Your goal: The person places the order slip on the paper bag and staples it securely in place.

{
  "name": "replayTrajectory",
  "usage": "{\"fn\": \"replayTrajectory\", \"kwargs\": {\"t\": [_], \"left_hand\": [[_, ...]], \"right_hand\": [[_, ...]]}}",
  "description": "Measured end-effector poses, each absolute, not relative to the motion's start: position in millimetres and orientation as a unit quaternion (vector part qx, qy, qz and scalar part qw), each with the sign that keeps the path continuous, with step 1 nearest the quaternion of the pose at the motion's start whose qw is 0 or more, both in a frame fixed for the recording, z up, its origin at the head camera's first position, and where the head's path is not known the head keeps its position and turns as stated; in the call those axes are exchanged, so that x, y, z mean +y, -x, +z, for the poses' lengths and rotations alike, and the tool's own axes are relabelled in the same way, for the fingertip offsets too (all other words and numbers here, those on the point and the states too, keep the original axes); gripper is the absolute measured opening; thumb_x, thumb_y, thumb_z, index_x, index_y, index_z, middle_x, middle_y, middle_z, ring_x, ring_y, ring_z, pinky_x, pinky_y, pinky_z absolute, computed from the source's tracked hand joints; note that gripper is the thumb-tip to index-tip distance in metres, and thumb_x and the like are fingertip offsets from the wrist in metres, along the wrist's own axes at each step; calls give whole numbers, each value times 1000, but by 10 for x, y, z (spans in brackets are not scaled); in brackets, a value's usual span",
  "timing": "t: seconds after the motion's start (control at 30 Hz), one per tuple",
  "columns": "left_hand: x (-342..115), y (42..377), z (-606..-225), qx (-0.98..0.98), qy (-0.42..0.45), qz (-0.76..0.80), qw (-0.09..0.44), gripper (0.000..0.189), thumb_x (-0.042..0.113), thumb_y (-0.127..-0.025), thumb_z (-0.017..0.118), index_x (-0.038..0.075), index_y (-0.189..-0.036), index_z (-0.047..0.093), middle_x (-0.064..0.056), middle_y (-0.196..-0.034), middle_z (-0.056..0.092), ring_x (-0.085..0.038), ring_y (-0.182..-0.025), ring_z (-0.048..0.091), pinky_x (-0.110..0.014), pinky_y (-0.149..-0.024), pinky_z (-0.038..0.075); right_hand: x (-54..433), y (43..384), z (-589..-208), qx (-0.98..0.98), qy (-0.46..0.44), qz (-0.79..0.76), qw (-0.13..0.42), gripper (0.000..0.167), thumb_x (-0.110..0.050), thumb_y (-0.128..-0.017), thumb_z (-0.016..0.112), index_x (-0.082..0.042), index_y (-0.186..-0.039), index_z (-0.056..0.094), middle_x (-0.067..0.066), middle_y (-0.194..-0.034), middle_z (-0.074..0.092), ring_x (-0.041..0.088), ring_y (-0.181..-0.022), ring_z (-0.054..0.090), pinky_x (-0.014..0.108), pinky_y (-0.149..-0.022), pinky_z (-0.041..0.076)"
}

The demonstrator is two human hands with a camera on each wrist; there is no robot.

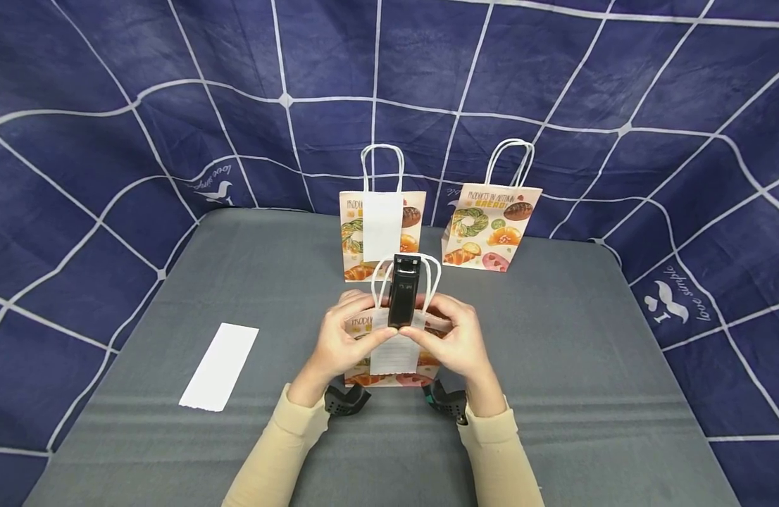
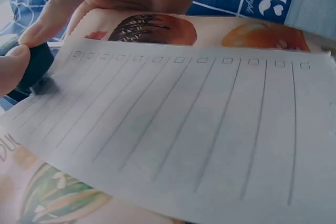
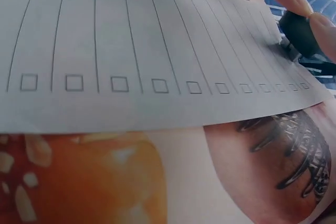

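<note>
Both hands are at the top edge of the nearest paper bag (image 1: 358,379), which has bread pictures and white twisted handles. My left hand (image 1: 340,341) and right hand (image 1: 459,338) together grip a black stapler (image 1: 402,292), their thumbs meeting at its near end. The stapler's jaws lie over the bag's upper edge and the top of a lined white paper slip (image 1: 394,355). That slip hangs on the bag's front; in the left wrist view its printed lines and small boxes (image 2: 202,60) show. The fingers behind the bag are largely hidden.
A second bag (image 1: 353,271) with a white slip (image 1: 382,225) on its front stands behind. To its right is a third bag (image 1: 491,229) without a visible slip. A loose white slip (image 1: 220,366) lies left on the grey table (image 1: 592,338). Blue checked cloth (image 1: 237,56) surrounds the table.
</note>
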State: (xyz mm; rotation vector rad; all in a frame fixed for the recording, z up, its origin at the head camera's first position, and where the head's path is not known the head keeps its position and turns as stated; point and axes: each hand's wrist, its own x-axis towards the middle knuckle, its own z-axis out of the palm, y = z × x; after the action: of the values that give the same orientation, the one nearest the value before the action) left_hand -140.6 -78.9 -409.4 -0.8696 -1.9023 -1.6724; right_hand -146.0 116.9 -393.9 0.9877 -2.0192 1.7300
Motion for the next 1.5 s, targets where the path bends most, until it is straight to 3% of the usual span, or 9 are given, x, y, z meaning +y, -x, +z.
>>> {"fn": "replayTrajectory", "kwargs": {"t": [0.13, 0.3, 0.6, 0.87, 1.03, 1.3, 1.5], "left_hand": [[-785, 1447, -4142, -694, 318, -597, 247, 37, 30, -82, 74, 1, -104, 69, -7, -98, 69, -22, -91, 57, -36, -87, 39], [-817, 1474, -4154, -695, 322, -592, 252, 36, 31, -81, 76, 1, -101, 70, -7, -92, 69, -22, -88, 57, -37, -88, 37], [-922, 1468, -4132, -690, 322, -615, 205, 38, 5, -65, 85, 1, -99, 69, -10, -93, 67, -25, -93, 50, -35, -87, 36], [-944, 1445, -4101, -685, 317, -626, 197, 44, 13, -67, 86, 0, -104, 68, -9, -100, 67, -23, -96, 50, -35, -87, 38], [-945, 1448, -4100, -679, 314, -635, 192, 47, 16, -65, 88, -2, -103, 68, -7, -100, 67, -21, -96, 51, -34, -86, 40], [-929, 1407, -4010, -690, 291, -643, 159, 54, -9, -51, 88, -6, -101, 68, -18, -100, 67, -16, -98, 56, -29, -87, 45], [-917, 1320, -3801, -706, 289, -631, 143, 39, -16, -61, 79, -11, -98, 66, -23, -95, 65, -13, -94, 56, -25, -82, 45]], "right_hand": [[1158, 1457, -3948, -711, -336, 593, 174, 32, -3, -71, 81, 5, -98, 66, 13, -88, 68, 16, -83, 65, 31, -74, 54], [1131, 1443, -3899, -716, -328, 594, 162, 35, 12, -65, 79, 7, -96, 65, 15, -88, 68, 18, -87, 66, 32, -75, 53], [1110, 1359, -3716, -706, -344, 610, 106, 41, 23, -62, 74, 13, -98, 61, 19, -95, 63, 24, -93, 65, 36, -78, 53], [1150, 1413, -3871, -713, -345, 597, 130, 50, 12, -61, 82, 8, -107, 63, 19, -102, 64, 18, -96, 63, 34, -76, 54], [1151, 1414, -3865, -712, -348, 593, 141, 55, 19, -55, 81, 11, -106, 61, 23, -100, 63, 20, -91, 66, 34, -74, 54], [1187, 1415, -3849, -708, -353, 598, 127, 60, 17, -57, 82, 9, -111, 60, 20, -101, 66, 20, -90, 67, 33, -74, 54], [1227, 1452, -3871, -713, -361, 587, 132, 53, 0, -64, 85, 4, -112, 63, 17, -99, 68, 19, -89, 66, 30, -79, 52]]}}
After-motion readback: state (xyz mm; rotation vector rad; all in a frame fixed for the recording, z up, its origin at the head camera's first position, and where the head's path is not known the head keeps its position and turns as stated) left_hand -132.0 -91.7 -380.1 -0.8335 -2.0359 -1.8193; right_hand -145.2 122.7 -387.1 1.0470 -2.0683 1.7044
